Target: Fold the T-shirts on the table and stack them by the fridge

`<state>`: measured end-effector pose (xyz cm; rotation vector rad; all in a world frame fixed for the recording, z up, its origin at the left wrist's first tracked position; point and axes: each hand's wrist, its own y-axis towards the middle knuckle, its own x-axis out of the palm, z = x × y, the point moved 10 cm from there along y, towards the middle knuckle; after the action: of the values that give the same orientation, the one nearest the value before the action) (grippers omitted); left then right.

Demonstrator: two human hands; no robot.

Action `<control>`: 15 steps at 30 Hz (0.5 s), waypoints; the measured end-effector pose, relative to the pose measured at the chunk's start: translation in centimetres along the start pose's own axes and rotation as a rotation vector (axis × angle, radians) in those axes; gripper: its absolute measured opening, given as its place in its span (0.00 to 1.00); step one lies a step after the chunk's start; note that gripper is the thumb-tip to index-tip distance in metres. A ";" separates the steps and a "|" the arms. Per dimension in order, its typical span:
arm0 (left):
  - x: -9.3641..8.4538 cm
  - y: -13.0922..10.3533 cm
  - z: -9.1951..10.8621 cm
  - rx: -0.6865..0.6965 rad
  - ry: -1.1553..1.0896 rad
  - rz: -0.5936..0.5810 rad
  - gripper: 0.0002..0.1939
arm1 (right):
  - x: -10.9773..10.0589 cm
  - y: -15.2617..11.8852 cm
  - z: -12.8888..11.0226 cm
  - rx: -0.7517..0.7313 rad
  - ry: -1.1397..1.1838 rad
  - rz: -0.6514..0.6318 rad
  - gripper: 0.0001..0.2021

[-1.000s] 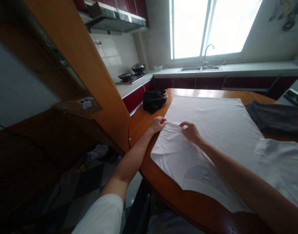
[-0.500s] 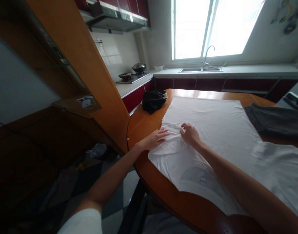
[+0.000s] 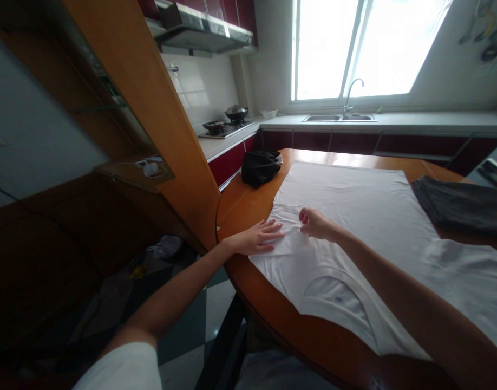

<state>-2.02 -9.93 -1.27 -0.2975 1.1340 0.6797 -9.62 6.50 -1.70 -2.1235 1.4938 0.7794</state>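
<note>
A white T-shirt [image 3: 354, 206] lies spread over the wooden table [image 3: 305, 338], its neckline towards me and its hem at the far side. My left hand [image 3: 259, 238] rests flat on the left sleeve, fingers stretched and spread. Just right of it, my right hand [image 3: 315, 223] has its fingers curled in a pinch on the shirt's upper layer, near the left shoulder. Fabric between that hand and the collar is drawn up a little. The collar opening shows a small label [image 3: 338, 299] inside. My right forearm crosses over the shirt's front.
Black cloth [image 3: 260, 168] sits bunched at the table's left, and folded dark grey cloth [image 3: 462, 208] lies on the right. A wooden partition [image 3: 183, 146] borders the table's left side. Beyond are a stove [image 3: 228, 129] with pans and a sink [image 3: 340, 117].
My right hand has closed from loosely bent fingers into a pinch and lifted the cloth slightly, so the collar stands more open. My left hand has spread its fingers on the sleeve.
</note>
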 end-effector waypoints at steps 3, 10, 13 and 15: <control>0.5 -0.4 0.0 0.001 0.014 -0.019 0.30 | -1.0 -0.4 -0.1 0.037 0.077 0.048 0.11; 0.0 -0.3 -0.1 -0.040 -0.034 -0.009 0.28 | -0.1 -1.5 1.3 -0.056 -0.247 0.064 0.10; -0.6 0.2 -0.2 -0.037 -0.140 -0.033 0.24 | -0.2 -1.9 1.8 -0.082 -0.333 0.089 0.10; -1.3 0.7 -0.4 -0.027 -0.193 0.019 0.21 | -0.3 -2.1 1.8 -0.095 -0.352 0.084 0.11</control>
<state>-3.03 -10.06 -0.20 -0.2390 0.9455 0.7248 -8.09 8.54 -2.80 -1.8736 1.3850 1.2058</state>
